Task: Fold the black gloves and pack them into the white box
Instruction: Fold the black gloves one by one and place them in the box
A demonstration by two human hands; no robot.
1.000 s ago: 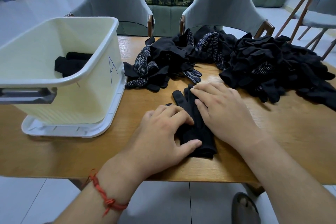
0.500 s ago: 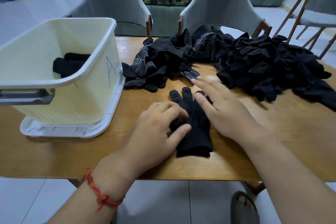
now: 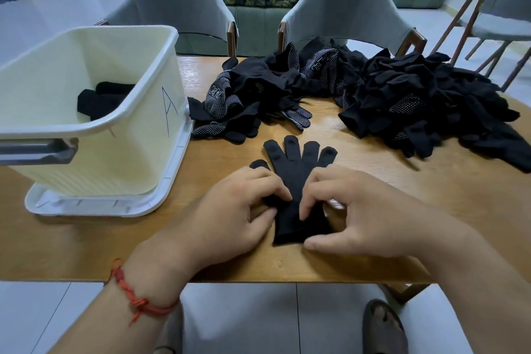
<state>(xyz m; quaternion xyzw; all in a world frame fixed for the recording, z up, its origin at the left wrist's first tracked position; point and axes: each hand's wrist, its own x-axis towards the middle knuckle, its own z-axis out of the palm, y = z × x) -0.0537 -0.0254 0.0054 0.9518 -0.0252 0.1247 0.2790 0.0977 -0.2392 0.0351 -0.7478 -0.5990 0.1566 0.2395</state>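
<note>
Both hands were bunched at the cuff end of the black glove [image 3: 296,169]. The left hand [image 3: 230,210] nipped the glove's left edge between curled fingertips and thumb. The right hand [image 3: 359,215] planted curled fingers on the cloth with its thumb at the cuff's near corner, so each seemed to hold fabric in a narrow pinch rather than lie flat. The glove lay flat on the wooden table [image 3: 431,210], its long axis running straight away from the person, cuff under the hands and fingers splayed toward the pile of loose gloves [image 3: 402,103] beyond. Whether it was one glove or a stacked pair could not be told. A fold would likely carry the cuff forward along that axis. The white box [image 3: 138,135] stood to the left, nearer the left hand, with folded gloves [image 3: 100,99] inside. Both wrists sat low, palms down, forearms converging from the near edge.
</note>
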